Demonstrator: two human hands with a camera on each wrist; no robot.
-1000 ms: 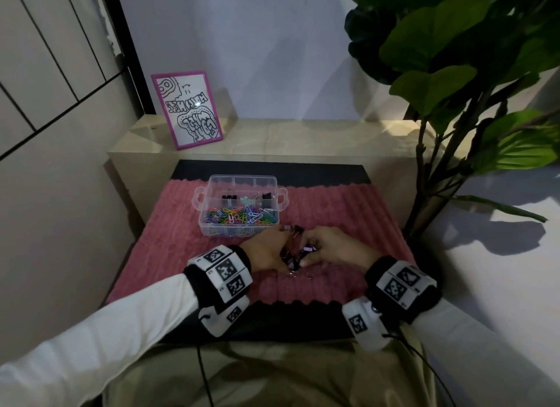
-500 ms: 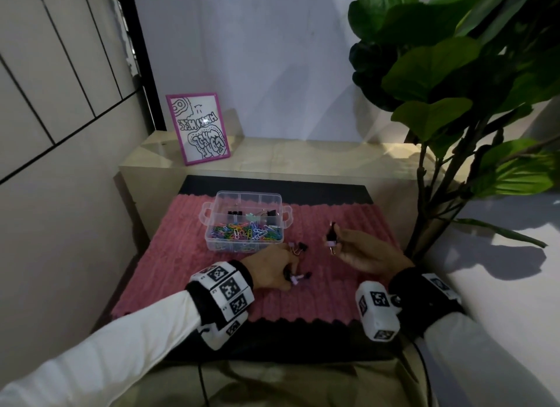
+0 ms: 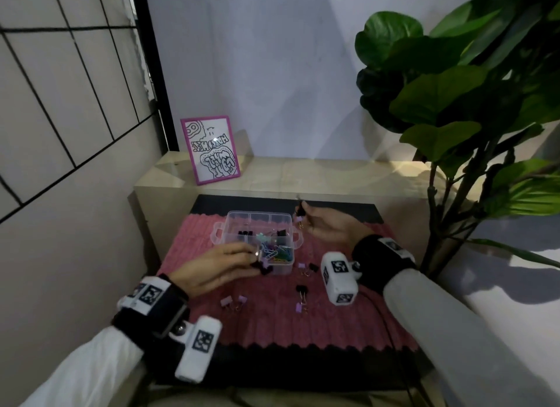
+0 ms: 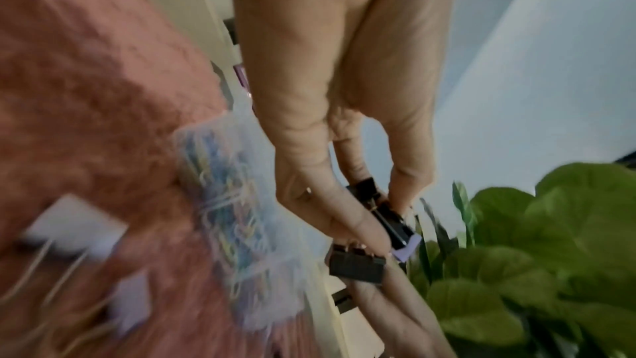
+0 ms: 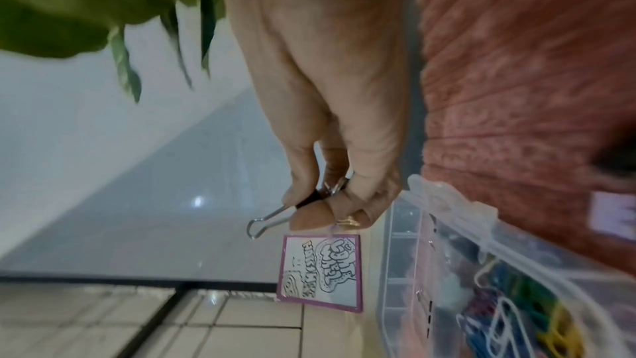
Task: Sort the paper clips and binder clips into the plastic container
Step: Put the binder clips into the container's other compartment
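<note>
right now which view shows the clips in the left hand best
Left wrist view: the left hand pinches black binder clips, close though blurred. Head view shows them small and dark at the fingertips by the container. Right wrist view does not show them.

The right hand, which met the left over the pile a second ago, has risen toward 12 o'clock and now pinches a black binder clip beside the plastic container at its 3 o'clock rim; the left hand has lifted off the pink mat to the container's 7 o'clock corner, gripping several black and purple binder clips; loose binder clips now lie uncovered where both hands were.
</note>
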